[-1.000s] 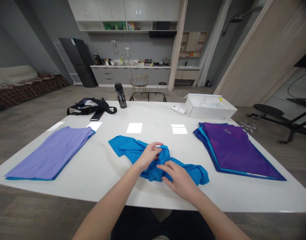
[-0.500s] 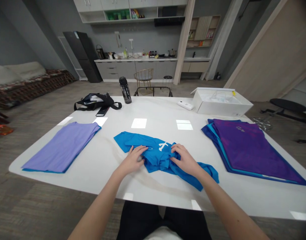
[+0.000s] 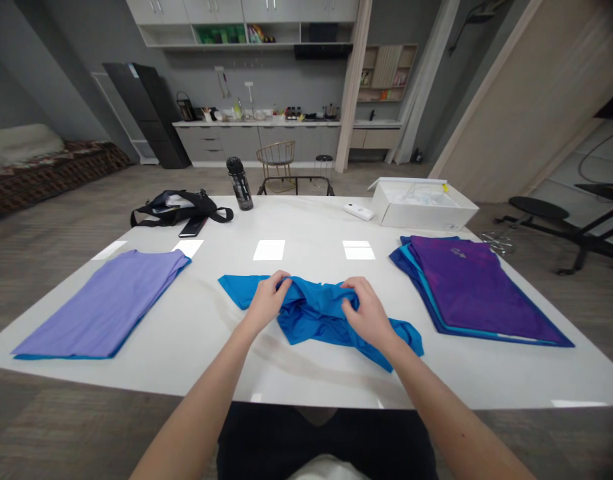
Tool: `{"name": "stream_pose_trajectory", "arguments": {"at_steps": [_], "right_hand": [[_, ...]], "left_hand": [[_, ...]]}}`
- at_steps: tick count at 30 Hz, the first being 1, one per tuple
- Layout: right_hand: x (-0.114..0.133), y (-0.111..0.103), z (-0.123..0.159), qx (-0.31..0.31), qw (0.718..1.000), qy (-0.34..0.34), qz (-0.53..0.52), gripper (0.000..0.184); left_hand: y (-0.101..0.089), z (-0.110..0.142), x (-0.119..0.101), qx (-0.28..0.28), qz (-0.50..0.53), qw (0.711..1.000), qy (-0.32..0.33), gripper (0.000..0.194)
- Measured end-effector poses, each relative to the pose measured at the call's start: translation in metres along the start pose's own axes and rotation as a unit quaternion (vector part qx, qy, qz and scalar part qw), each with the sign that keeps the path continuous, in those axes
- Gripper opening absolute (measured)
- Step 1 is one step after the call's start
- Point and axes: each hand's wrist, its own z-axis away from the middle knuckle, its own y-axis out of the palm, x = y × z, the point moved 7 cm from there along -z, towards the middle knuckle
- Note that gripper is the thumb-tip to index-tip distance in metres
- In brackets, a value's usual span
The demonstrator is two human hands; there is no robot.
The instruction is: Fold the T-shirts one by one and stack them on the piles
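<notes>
Reference item: blue garment (image 3: 313, 328), crumpled on the worktop (image 3: 196, 363).

- Left of the blue garment: lilac garment (image 3: 99, 307), flat, with a blue layer beneath its edge.
- Beyond it and to its left: black bag (image 3: 169, 212), phone (image 3: 193, 227) and upright bottle (image 3: 241, 190).
- Left hand (image 3: 267, 301): narrow, thumb and fingers pinching the far edge of the blue garment. The pointed left end extends outward past this hand.
- Blue garment: spans between both hands. Its long axis runs left to right, the right end angled toward the person. Loose folds hang on the near side.
- Right hand (image 3: 369, 313): narrow, fingers curled over a fold, thumb on the near side. This hand is the nearer to the right end, which extends past the wrist.
- Beyond it and to its right: white device (image 3: 359, 211) and open box (image 3: 426, 217).
- Right of it: garment stack (image 3: 466, 287), purple on top.
</notes>
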Motion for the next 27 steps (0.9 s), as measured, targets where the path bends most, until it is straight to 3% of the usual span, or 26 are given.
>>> {"name": "stream_pose_trajectory", "arguments": {"at_steps": [2,4,7,10,14,17,19,22,27], "right_hand": [[0.025,0.020,0.003,0.044,0.998,-0.043,0.018,0.041],[0.032,0.038,0.003,0.064,0.995,-0.045,0.068,0.054],[0.020,0.049,-0.005,0.040,0.995,-0.007,0.089,0.052],[-0.001,0.039,-0.022,0.005,0.999,0.041,-0.010,0.041],[-0.025,0.006,-0.050,-0.038,0.979,0.111,-0.167,0.030],[-0.034,-0.015,-0.069,-0.052,0.973,0.122,-0.189,0.027],[-0.043,-0.023,-0.075,-0.051,0.967,0.155,-0.195,0.026],[-0.056,-0.028,-0.080,-0.033,0.957,0.198,-0.210,0.027],[-0.058,-0.036,-0.091,0.003,0.967,0.162,-0.195,0.035]], "left_hand": [[-0.001,-0.004,-0.018,-0.003,0.035,0.999,0.005,0.028],[-0.004,-0.009,-0.034,0.000,0.065,0.998,0.017,0.029],[-0.012,-0.017,-0.051,0.007,0.079,0.996,0.042,0.029],[-0.025,-0.024,-0.056,0.030,0.079,0.994,0.066,0.028],[-0.034,-0.028,-0.040,0.118,0.025,0.990,0.072,0.038],[-0.025,-0.028,-0.016,0.199,-0.030,0.977,0.071,0.049],[-0.022,-0.030,0.000,0.188,-0.085,0.977,0.059,0.036],[-0.020,-0.030,0.015,0.116,-0.136,0.984,0.028,0.023],[0.019,-0.016,0.011,0.141,-0.102,0.983,0.056,0.053]]}}
